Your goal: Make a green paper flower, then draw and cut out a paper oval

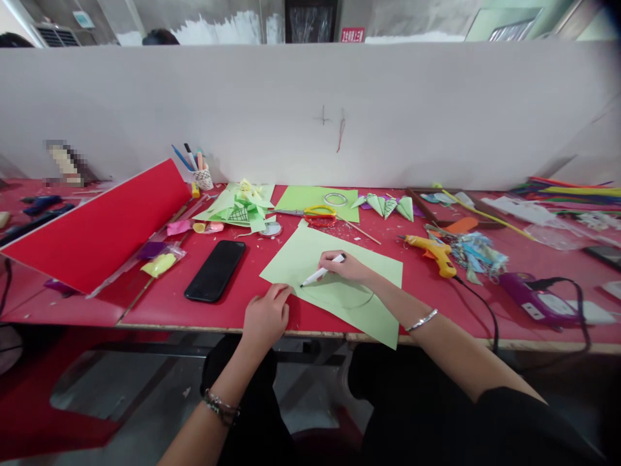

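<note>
A light green sheet of paper (369, 259) lies on the red table in front of me. My right hand (342, 264) grips a white marker (317, 277), its dark tip touching the paper near the left edge. A thin curved line runs across the sheet from under the marker towards the right. At the paper's lower left edge rests my left hand (266, 314), fingers curled, holding that edge down. Scissors (315, 212) with yellow and orange handles lie just behind the sheet. To the left is a black phone (216, 270).
Right of the paper lie a yellow glue gun (431, 251) and a purple power strip (538, 298), both with cords. Green paper cones (388, 206) and cut scraps (240, 210) sit towards the white partition (272, 110). A red board (111, 226) leans at left beside a pen cup (204, 177).
</note>
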Motion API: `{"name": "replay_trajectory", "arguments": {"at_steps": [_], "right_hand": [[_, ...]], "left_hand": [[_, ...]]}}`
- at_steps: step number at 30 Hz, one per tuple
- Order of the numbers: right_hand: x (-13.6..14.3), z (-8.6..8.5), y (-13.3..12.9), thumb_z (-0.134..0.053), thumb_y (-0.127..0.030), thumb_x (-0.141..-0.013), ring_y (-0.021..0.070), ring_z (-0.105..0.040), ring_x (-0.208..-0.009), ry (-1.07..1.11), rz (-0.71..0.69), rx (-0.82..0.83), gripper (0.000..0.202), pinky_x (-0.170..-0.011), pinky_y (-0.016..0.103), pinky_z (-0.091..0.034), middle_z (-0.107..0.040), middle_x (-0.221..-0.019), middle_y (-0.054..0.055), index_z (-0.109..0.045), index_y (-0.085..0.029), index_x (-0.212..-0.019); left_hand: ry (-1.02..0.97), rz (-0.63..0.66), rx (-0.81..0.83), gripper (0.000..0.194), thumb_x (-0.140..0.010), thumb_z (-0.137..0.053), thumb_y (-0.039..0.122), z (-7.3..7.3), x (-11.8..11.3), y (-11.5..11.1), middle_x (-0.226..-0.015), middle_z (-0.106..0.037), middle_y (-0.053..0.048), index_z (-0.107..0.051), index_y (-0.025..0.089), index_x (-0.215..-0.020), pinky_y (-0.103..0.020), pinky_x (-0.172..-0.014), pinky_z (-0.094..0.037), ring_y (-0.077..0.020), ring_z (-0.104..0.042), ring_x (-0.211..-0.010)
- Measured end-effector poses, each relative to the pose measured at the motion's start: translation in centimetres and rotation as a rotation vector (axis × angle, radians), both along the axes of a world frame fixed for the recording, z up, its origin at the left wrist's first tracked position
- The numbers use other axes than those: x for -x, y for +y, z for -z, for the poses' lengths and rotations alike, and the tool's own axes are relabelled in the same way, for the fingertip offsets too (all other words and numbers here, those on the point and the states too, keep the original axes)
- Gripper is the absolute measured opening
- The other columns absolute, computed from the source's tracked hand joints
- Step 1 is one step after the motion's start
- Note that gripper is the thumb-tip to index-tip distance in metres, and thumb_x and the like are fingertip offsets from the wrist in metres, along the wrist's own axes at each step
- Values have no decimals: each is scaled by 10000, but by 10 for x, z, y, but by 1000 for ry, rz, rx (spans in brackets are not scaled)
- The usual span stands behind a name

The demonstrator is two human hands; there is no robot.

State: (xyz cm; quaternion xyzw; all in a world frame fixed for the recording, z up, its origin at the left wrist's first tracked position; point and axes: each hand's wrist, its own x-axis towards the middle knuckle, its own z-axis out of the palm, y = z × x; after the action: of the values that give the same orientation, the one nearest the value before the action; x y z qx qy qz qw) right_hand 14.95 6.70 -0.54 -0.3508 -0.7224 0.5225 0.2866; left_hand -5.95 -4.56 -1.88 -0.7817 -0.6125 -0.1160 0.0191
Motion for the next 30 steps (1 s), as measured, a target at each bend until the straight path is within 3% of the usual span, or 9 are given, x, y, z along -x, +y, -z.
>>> {"name": "replay_trajectory", "arguments": {"at_steps": [7,16,23,27,30], "right_hand": [[4,3,-3,-543,-405,-764,82,-355,-477,1,94,-54,248,-468,220,-258,-538,-553,-44,-599,-176,-688],[4,12,-2,-524,-371,-772,105,-448,-571,55,363,-145,188,-535,230,-341,-509,-627,-35,-561,-191,-735],[-29,14,0,-445,-426,-797,128,-563,-654,163,603,-160,255,-604,267,-440,-580,-789,20,-545,-201,-862],[-51,5,-17,-507,-430,-789,142,-604,-730,146,603,-188,281,-675,293,-462,-616,-950,53,-579,-209,-947],[-57,2,-31,-557,-433,-774,158,-619,-744,111,523,-177,277,-678,298,-472,-646,-938,57,-625,-208,-921]], "left_hand": [[-4,4,-10,383,-839,-374,166,1,0,0,-1201,-597,-30,-570,201,-1166,-308,-708,-468,-182,-636,-851],[34,6,8,383,-852,-362,169,-1,1,-1,-1209,-585,-31,-553,210,-1182,-291,-745,-466,-171,-626,-895],[128,30,37,389,-843,-366,141,-6,-9,-7,-1152,-590,-73,-551,184,-1182,-314,-692,-473,-157,-630,-691],[181,56,49,407,-831,-381,125,-7,-25,-18,-1121,-583,-104,-527,143,-1210,-330,-658,-475,-153,-612,-602],[221,71,61,423,-833,-386,127,-9,-32,-24,-1136,-571,-111,-498,141,-1241,-324,-660,-478,-145,-613,-595]]}}
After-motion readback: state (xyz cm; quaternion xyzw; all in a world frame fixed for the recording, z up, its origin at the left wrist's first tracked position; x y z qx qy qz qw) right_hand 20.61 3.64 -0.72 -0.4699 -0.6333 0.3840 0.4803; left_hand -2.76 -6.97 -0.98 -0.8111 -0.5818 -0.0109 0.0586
